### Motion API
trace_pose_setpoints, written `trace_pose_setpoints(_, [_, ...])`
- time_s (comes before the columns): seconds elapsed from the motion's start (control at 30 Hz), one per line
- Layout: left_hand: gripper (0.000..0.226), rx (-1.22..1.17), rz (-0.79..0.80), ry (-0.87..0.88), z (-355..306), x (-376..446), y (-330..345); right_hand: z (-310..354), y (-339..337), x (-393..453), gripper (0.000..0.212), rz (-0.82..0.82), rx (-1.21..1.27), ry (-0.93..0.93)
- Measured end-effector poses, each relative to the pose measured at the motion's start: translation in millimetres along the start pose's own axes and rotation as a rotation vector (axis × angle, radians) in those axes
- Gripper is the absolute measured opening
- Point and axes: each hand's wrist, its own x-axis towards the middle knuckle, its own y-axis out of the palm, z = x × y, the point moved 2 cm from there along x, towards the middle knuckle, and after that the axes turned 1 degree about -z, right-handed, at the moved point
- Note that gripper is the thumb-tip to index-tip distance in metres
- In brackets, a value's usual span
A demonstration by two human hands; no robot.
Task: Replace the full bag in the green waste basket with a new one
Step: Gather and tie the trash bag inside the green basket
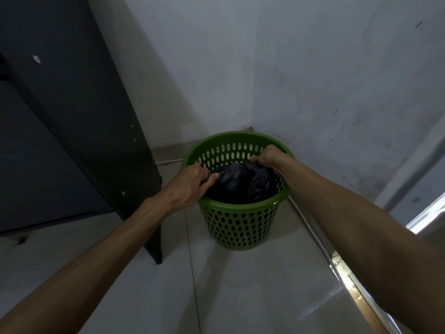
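Where two pale walls (313,68) meet above a tiled floor (240,285), a dark cabinet (72,116) is seen standing to the left, its side panel reaching down to the tiles. In the corner, just beside that panel, the green waste basket (237,227) is set upright on the floor, its perforated wall and smooth rim lit from the near side. A black bag (243,182) is seen crumpled inside the basket, its top bunched below the rim. Both bare forearms are stretched out toward the basket. The left hand (192,184) is curled at the left of the rim, and a fold of the bag is pinched between its thumb and fingers. The right hand (267,156) is closed at the far right of the rim, where the bag's edge is gripped in its fingers.
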Motion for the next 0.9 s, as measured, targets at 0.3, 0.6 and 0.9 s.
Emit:
trace_pose_setpoints(0.3, [0.046, 0.013, 0.052, -0.015, 10, -13, -10, 3, -2, 5, 0.047, -0.013, -0.07, -0.01])
trace_pose_setpoints(0.6, [0.029, -0.334, -0.025, -0.256, 11, 10, -12, 8, 6, -14, 0.06, 0.099, -0.091, -0.111])
trace_pose_setpoints(0.9, [0.039, -1.722, -0.342, -0.719, -19, 45, -2, 0, 6, -14, 0.071, 0.073, 0.443, -0.044])
